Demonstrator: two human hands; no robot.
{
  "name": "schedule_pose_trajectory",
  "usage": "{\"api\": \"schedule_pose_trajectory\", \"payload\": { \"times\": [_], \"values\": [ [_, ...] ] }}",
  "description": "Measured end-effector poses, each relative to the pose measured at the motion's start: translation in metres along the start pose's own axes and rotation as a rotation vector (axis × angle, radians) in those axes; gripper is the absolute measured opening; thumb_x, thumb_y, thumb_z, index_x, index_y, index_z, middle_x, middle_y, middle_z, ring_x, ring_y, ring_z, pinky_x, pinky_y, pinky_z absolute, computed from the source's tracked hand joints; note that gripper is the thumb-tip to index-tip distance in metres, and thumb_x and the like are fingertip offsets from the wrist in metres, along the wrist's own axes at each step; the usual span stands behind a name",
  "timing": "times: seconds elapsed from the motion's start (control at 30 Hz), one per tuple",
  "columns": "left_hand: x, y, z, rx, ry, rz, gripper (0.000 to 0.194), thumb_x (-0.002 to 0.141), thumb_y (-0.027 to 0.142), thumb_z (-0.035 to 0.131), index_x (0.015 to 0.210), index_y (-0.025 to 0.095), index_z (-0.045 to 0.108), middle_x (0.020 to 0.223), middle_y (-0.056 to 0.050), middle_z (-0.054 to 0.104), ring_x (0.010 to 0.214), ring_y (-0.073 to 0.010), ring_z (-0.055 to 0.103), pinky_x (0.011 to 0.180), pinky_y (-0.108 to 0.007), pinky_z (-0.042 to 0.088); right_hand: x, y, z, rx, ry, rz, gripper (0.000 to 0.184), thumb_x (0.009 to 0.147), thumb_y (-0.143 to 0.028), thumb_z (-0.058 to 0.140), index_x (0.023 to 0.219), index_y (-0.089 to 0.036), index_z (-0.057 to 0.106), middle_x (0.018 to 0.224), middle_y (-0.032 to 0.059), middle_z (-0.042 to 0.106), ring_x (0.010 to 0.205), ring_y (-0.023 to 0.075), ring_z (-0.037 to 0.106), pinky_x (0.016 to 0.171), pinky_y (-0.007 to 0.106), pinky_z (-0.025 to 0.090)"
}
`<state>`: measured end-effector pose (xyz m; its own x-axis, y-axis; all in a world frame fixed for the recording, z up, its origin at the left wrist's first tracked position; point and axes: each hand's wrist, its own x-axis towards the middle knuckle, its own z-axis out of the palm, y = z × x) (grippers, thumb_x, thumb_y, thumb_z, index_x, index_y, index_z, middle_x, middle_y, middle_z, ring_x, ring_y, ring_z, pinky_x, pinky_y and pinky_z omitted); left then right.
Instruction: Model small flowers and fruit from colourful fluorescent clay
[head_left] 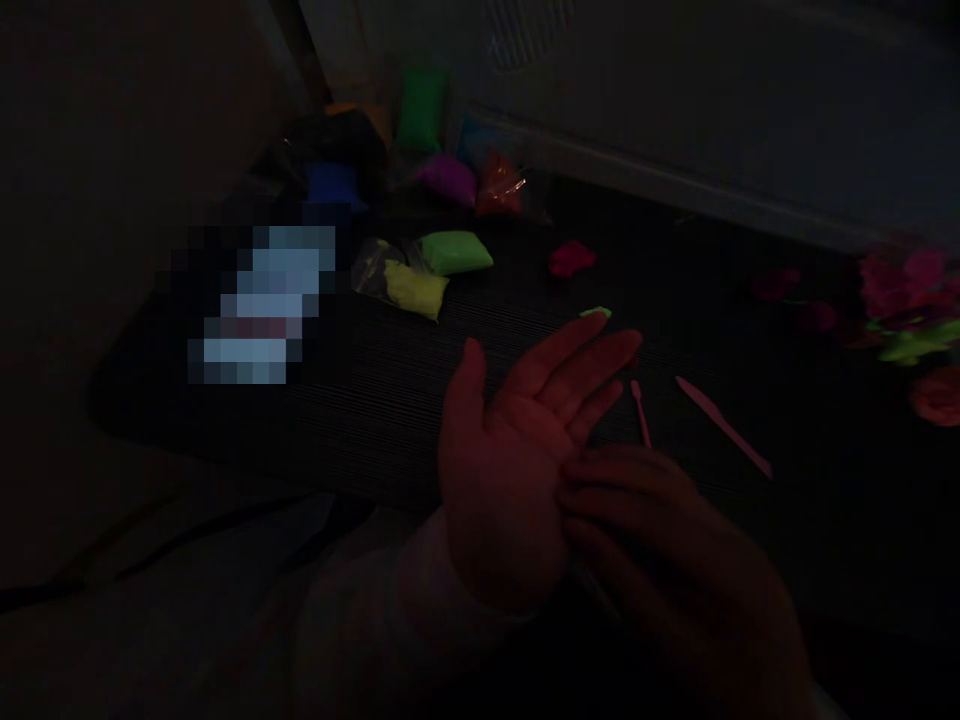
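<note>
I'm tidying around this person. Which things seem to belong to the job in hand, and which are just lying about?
Likely in the job:
Knife-shaped pink tool
Thin pink tool
Red lump
Small green piece
Yellow packet
Light-green packet

Probably just lying about:
Pixelated bright item
Colourful cluster at the far right

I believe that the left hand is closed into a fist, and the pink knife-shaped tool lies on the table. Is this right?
Not fully: the left hand is open, palm showing, not a fist, as the head view shows. The pink knife-shaped tool does lie on the table.
</note>
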<state>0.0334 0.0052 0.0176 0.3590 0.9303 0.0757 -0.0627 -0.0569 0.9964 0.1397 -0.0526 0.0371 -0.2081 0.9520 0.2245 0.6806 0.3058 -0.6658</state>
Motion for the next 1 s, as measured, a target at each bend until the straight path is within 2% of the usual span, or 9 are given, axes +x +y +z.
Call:
{"api": "schedule_pose_trajectory", "payload": {
  "times": [0.27, 0.37, 0.43, 0.5, 0.57, 0.67, 0.73, 0.83, 1.0],
  "values": [
    [0.002, 0.002, 0.001, -0.328, 0.154, -0.117, 0.047, 0.088, 0.035, 0.006, 0.114, 0.025, 0.043, 0.110, 0.001, 0.058, 0.112, -0.0188, 0.046, 0.088, -0.040, 0.043, 0.010, 0.004, 0.001, 0.046, -0.063, 0.050, 0.010, 0.073, -0.017, 0.056, 0.082, -0.021, 0.059, 0.086, -0.0008, 0.063, 0.084, 0.0113, 0.057, 0.070, 0.022, 0.049],
    [0.004, 0.004, -0.008, -0.379, 0.250, -0.139, 0.053, 0.087, 0.041, 0.004, 0.106, 0.024, 0.050, 0.106, -0.001, 0.060, 0.108, -0.0198, 0.050, 0.084, -0.040, 0.045, 0.016, 0.008, -0.003, -0.004, -0.025, 0.051, 0.010, 0.074, -0.019, 0.055, 0.082, -0.022, 0.059, 0.087, -0.0008, 0.063, 0.085, 0.0118, 0.057, 0.070, 0.023, 0.049],
    [0.004, 0.005, -0.018, -0.353, 0.328, -0.162, 0.048, 0.087, 0.042, 0.010, 0.099, 0.025, 0.054, 0.102, 0.001, 0.062, 0.103, -0.0185, 0.054, 0.083, -0.037, 0.047, 0.021, 0.014, -0.006, -0.072, 0.012, 0.079, 0.011, 0.075, -0.020, 0.054, 0.084, -0.023, 0.058, 0.090, -0.0011, 0.062, 0.087, 0.0120, 0.057, 0.073, 0.024, 0.048],
    [0.001, 0.005, -0.027, -0.226, 0.384, -0.208, 0.031, 0.086, 0.037, 0.028, 0.095, 0.029, 0.056, 0.099, 0.004, 0.063, 0.098, -0.0155, 0.056, 0.083, -0.032, 0.047, 0.026, 0.021, -0.008, -0.150, 0.040, 0.098, 0.011, 0.076, -0.020, 0.053, 0.085, -0.024, 0.058, 0.091, -0.0009, 0.062, 0.087, 0.0125, 0.056, 0.077, 0.026, 0.047],
    [-0.002, 0.002, -0.034, 0.070, 0.371, -0.217, 0.019, 0.080, 0.031, 0.044, 0.096, 0.030, 0.056, 0.100, 0.005, 0.062, 0.097, -0.0147, 0.056, 0.083, -0.029, 0.047, 0.031, 0.030, -0.008, -0.208, 0.055, 0.096, 0.010, 0.076, -0.022, 0.053, 0.084, -0.024, 0.058, 0.092, -0.0002, 0.061, 0.088, 0.0138, 0.056, 0.080, 0.030, 0.045],
    [-0.004, -0.007, -0.037, 0.603, 0.258, -0.048, 0.026, 0.073, 0.026, 0.055, 0.099, 0.023, 0.055, 0.105, 0.000, 0.059, 0.101, -0.0188, 0.052, 0.089, -0.035, 0.044, 0.036, 0.041, -0.005, -0.239, 0.054, 0.092, 0.011, 0.075, -0.021, 0.054, 0.086, -0.023, 0.058, 0.092, 0.0013, 0.061, 0.089, 0.0160, 0.055, 0.080, 0.033, 0.045],
    [-0.003, -0.014, -0.035, 0.806, 0.190, 0.088, 0.029, 0.071, 0.024, 0.057, 0.099, 0.020, 0.054, 0.105, -0.002, 0.059, 0.105, -0.0212, 0.049, 0.091, -0.040, 0.042, 0.037, 0.046, -0.002, -0.257, 0.019, 0.060, 0.013, 0.075, -0.019, 0.054, 0.086, -0.022, 0.057, 0.090, 0.0015, 0.061, 0.088, 0.0164, 0.055, 0.080, 0.035, 0.044],
    [-0.002, -0.020, -0.031, 0.908, 0.123, 0.187, 0.023, 0.071, 0.022, 0.057, 0.094, 0.019, 0.056, 0.102, -0.003, 0.059, 0.106, -0.0213, 0.048, 0.089, -0.040, 0.044, 0.037, 0.048, 0.000, -0.299, -0.031, 0.012, 0.013, 0.075, -0.017, 0.053, 0.087, -0.022, 0.056, 0.088, 0.0017, 0.061, 0.086, 0.0167, 0.055, 0.083, 0.037, 0.042],
    [-0.001, -0.019, -0.026, 0.957, 0.158, 0.189, 0.014, 0.074, 0.018, 0.053, 0.087, 0.021, 0.059, 0.098, -0.003, 0.060, 0.106, -0.0226, 0.049, 0.081, -0.039, 0.048, 0.038, 0.048, -0.001, -0.303, -0.043, 0.018, 0.014, 0.076, -0.016, 0.051, 0.087, -0.023, 0.057, 0.089, 0.0018, 0.061, 0.087, 0.0173, 0.055, 0.083, 0.038, 0.041]
  ]
}}
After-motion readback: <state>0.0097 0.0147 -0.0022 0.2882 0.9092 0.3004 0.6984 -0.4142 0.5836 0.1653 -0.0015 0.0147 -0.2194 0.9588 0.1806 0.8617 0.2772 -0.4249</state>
